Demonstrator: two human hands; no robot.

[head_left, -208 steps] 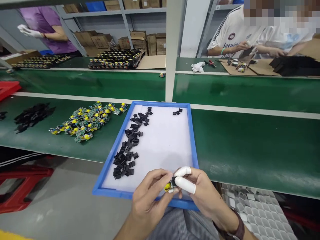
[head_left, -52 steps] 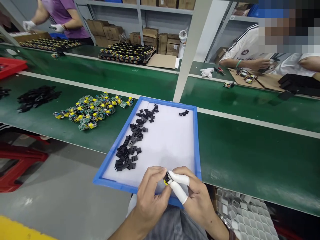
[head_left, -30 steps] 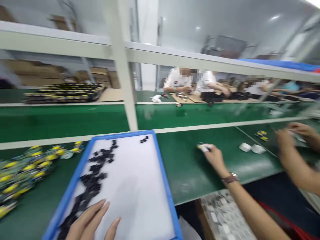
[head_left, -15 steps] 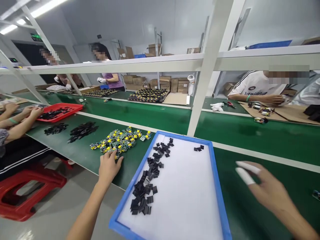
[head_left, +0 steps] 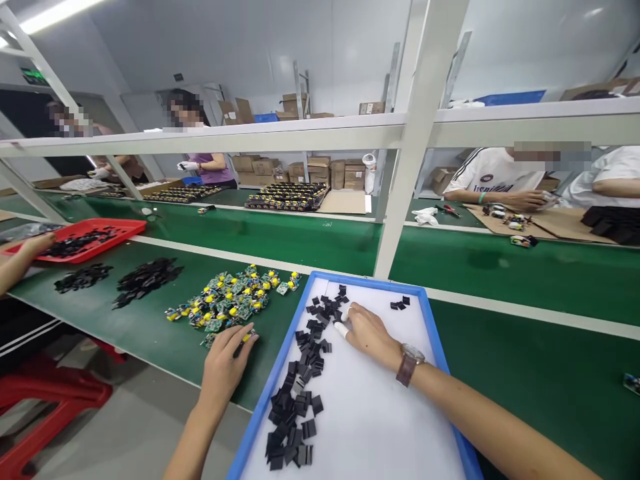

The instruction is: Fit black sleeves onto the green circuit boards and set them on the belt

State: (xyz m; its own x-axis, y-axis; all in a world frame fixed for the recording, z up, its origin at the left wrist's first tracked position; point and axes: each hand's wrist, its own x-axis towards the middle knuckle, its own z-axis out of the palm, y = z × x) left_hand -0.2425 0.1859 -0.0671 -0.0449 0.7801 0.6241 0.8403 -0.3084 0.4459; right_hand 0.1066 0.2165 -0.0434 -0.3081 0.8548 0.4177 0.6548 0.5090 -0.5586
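Note:
My left hand is closed with its fingertips on a small circuit board with a yellow part, at the near edge of a pile of similar circuit boards. Over the blue-rimmed tray with a white bottom, my right hand reaches in, white covers on its thumb and a fingertip. Those tips close around a small black plastic piece, which is partly covered. Several more black pieces lie in a band along the tray's left side, and a few lie near its far right corner.
Two black heaps and a red tray stand to the left, where another person's arm reaches in. A white post rises behind the blue tray. Co-workers sit or stand across the green bench.
My right hand has swung left from beside the tray to the black pieces inside it. My left hand has drawn slightly nearer, with a circuit board at its fingertips. The view has shifted.

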